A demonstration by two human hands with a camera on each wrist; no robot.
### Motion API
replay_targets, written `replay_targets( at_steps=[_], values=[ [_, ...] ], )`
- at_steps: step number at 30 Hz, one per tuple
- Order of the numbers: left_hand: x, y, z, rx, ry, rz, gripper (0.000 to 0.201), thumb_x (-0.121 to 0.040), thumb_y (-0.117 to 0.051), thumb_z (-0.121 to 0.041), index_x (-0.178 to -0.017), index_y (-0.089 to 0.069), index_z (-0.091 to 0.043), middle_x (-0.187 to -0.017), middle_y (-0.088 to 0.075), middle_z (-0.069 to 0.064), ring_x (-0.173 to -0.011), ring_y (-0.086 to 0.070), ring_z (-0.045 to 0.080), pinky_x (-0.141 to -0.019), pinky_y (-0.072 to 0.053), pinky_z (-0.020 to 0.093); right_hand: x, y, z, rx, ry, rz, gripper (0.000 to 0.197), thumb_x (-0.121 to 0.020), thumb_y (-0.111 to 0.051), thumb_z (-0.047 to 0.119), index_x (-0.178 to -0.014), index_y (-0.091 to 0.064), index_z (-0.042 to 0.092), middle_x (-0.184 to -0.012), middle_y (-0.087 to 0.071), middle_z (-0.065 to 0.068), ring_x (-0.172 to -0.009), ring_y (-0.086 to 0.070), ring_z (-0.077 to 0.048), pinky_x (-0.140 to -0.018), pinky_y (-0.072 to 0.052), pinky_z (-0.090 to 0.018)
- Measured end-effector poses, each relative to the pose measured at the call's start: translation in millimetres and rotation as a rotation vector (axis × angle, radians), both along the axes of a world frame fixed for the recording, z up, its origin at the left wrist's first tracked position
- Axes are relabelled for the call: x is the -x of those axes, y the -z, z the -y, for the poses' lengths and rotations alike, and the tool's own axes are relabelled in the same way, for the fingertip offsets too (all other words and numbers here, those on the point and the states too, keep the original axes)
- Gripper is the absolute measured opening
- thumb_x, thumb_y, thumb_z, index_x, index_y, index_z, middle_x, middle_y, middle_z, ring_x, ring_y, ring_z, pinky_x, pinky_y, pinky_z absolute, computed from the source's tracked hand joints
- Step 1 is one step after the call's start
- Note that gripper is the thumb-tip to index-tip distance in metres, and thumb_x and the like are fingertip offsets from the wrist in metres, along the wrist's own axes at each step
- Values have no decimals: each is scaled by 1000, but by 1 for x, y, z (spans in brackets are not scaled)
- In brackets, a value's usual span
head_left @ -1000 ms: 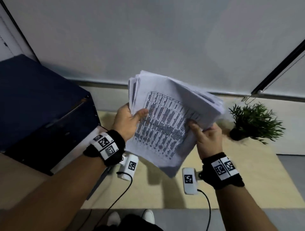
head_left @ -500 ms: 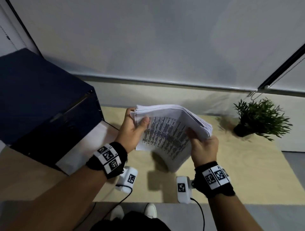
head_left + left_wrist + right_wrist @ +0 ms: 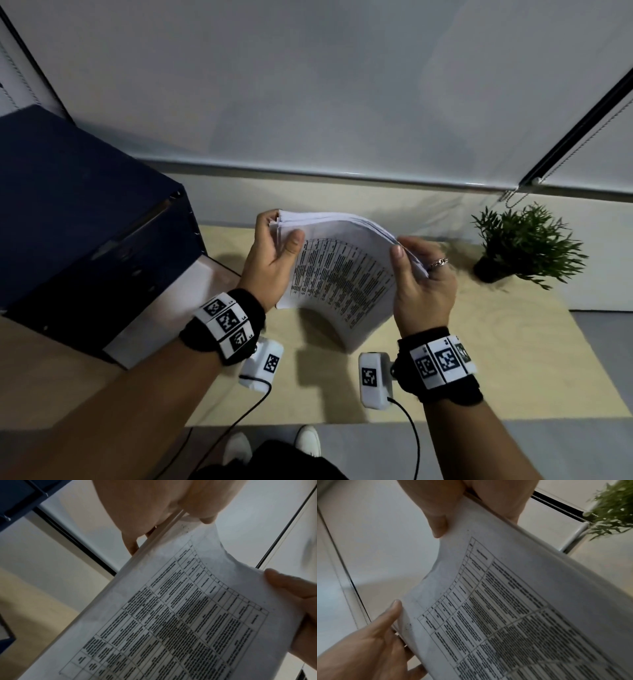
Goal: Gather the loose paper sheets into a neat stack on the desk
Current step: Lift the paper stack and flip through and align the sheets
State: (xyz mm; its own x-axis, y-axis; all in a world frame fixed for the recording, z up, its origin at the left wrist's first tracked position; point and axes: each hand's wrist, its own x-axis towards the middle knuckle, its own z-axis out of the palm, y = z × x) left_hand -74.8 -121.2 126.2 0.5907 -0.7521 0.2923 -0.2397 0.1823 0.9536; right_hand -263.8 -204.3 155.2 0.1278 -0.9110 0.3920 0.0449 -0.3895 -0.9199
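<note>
Nearest the person, two white shoe toes (image 3: 274, 445) show at the floor edge, below two forearms wearing black wristbands with white coded tags (image 3: 224, 323), each with a small white camera box (image 3: 262, 365) and trailing black cable.

Next out, the left hand (image 3: 270, 263) grips the left side of a thick bundle of white printed paper sheets (image 3: 342, 274), thumb on the front page, fingers (image 3: 265, 217) curled round the back. The left wrist view shows the same hand (image 3: 154, 507) with the bundle's edge (image 3: 171, 615) wedged between thumb and fingers.

The right hand (image 3: 424, 284), a silver ring (image 3: 439, 263) on one finger, holds the right side the same way, thumb on the front, fingers behind. In the right wrist view that hand (image 3: 462, 500) pinches the paper's (image 3: 522, 601) top corner.

The bundle stands on its lower edge, which seems to rest on the pale wooden table (image 3: 445, 359); contact is hard to confirm. It bows toward the person, top edges uneven, and the front page carries a printed grid of text.

Left of the hands sits a dark navy box-like cabinet (image 3: 85, 222) on a white base. Far right on the table stands a small green potted plant (image 3: 524, 243). Behind everything hangs a pale grey roller blind (image 3: 308, 85) with a metal bottom bar.
</note>
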Motion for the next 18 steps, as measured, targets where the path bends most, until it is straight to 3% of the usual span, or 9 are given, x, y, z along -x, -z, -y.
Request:
replay_targets(
  at_steps=[2,4,6,10,12,14,16,18],
  values=[
    [1,-3,2,18,-10,-14,30,-94,-53,-32,-117,-39,-18,-93,-57,-10,-78,-56,0,-78,-48,20,-3,-2,0,35,2,2,16,-87,-67,0,-93,-68,15,-86,-71,-1,-82,-69,-16,-79,-55,-28],
    [2,-6,3,41,-20,-21,29,-95,-54,-29,-117,-41,-15,-92,-55,-11,-76,-54,-2,-74,-47,16,-3,-3,1,41,15,-4,15,-87,-66,0,-91,-67,14,-82,-71,10,-78,-68,-7,-75,-53,-20],
    [3,-11,6,68,-49,-10,28,-96,-55,-25,-118,-43,-11,-97,-54,-9,-80,-53,-6,-78,-44,12,-3,-4,3,33,62,16,12,-89,-64,-1,-89,-64,10,-78,-70,11,-74,-65,-1,-73,-51,-16],
    [7,-23,10,102,-88,3,25,-98,-55,-16,-117,-47,-3,-111,-51,3,-96,-51,-14,-87,-38,2,-10,-12,3,6,139,75,22,-88,-61,-3,-82,-57,18,-80,-66,-1,-73,-65,-7,-72,-52,-20],
    [8,-27,13,127,-131,-5,21,-98,-55,-16,-114,-51,-2,-107,-55,-2,-97,-52,-11,-88,-40,4,-13,-13,5,15,148,41,22,-87,-63,4,-85,-56,25,-81,-63,1,-76,-64,-12,-75,-52,-28],
    [7,-29,16,134,-179,-29,15,-98,-56,-18,-107,-57,-6,-96,-58,-12,-86,-54,-6,-81,-43,10,-13,-10,8,-1,180,18,25,-84,-59,5,-85,-57,30,-81,-64,1,-77,-63,-15,-77,-51,-32],
    [6,-31,18,129,-200,-41,10,-98,-56,-18,-102,-59,-10,-91,-60,-14,-82,-54,-3,-77,-44,12,-13,-10,8,-14,183,52,25,-85,-58,4,-88,-58,28,-82,-65,1,-78,-63,-14,-78,-50,-30],
    [4,-32,20,119,-200,-16,10,-97,-57,-17,-103,-61,-10,-95,-61,-12,-90,-56,-1,-82,-44,11,-14,-10,5,29,168,0,18,-87,-62,7,-93,-59,24,-83,-65,7,-79,-63,-8,-78,-52,-28]
  ],
)
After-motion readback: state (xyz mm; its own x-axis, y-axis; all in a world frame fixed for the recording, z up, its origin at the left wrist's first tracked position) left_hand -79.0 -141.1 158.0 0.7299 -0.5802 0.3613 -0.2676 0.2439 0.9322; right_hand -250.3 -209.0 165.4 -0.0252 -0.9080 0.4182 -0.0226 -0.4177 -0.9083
